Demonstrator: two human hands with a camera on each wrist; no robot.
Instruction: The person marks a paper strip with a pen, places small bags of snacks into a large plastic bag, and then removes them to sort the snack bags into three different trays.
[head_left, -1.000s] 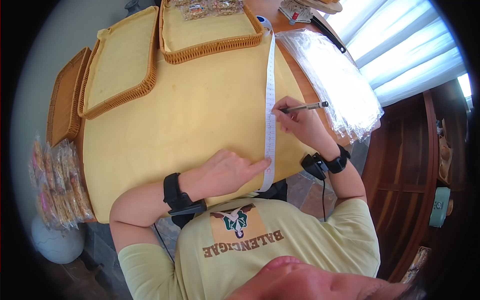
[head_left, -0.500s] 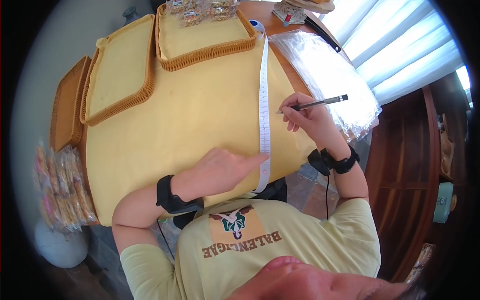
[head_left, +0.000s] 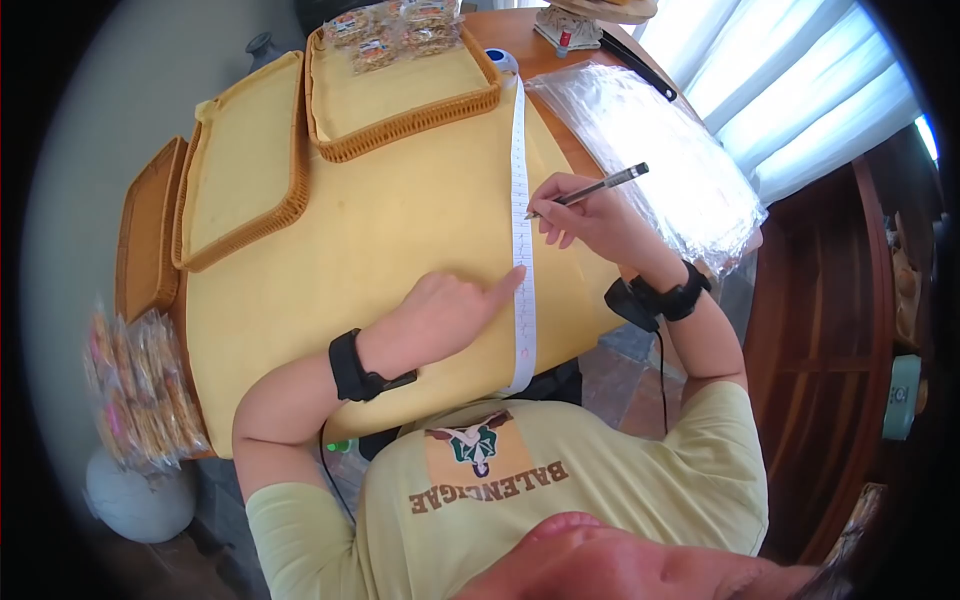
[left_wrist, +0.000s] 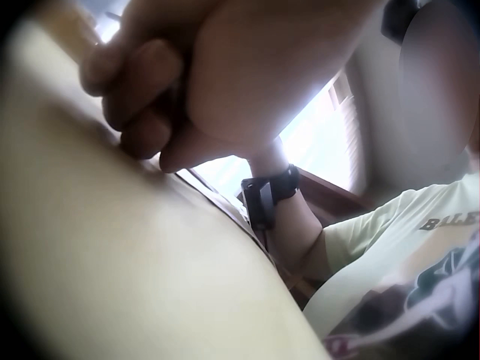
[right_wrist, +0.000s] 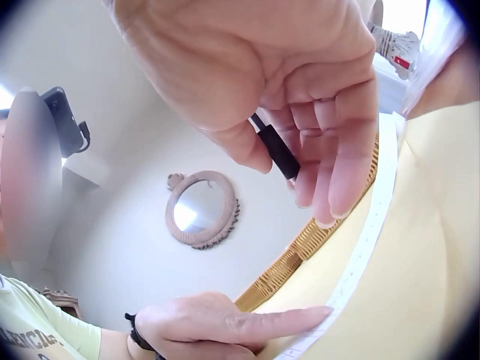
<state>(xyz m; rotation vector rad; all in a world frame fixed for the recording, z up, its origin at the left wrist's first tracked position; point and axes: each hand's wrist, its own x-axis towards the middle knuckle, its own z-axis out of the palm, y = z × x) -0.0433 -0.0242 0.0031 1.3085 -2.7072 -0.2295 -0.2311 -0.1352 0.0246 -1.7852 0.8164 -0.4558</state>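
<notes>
A white measuring tape (head_left: 519, 165) runs across a large yellow sheet (head_left: 370, 220) toward the person's body. My left hand (head_left: 445, 312) has its index finger stretched out onto the tape, while its other fingers are curled under. In my right hand (head_left: 592, 218), a black pen (head_left: 612, 182) is pinched between thumb and fingers. Its tip meets the tape's right edge, farther from the body than the left fingertip. The right wrist view shows the pen's black grip (right_wrist: 279, 152) and the left index finger (right_wrist: 289, 322) on the tape. The left wrist view shows curled fingers close over the sheet.
Wicker baskets, including a lined one (head_left: 240, 165) and one holding snack packs (head_left: 400, 32), stand at the far and left edges. More packets (head_left: 145, 390) lie at the near left. Clear plastic bags (head_left: 665, 150) and a black-handled tool (head_left: 640, 65) lie at the right.
My left index finger has slid along the tape, away from the body. The right hand lifted the pen off to the right, then brought its tip back to the tape's edge.
</notes>
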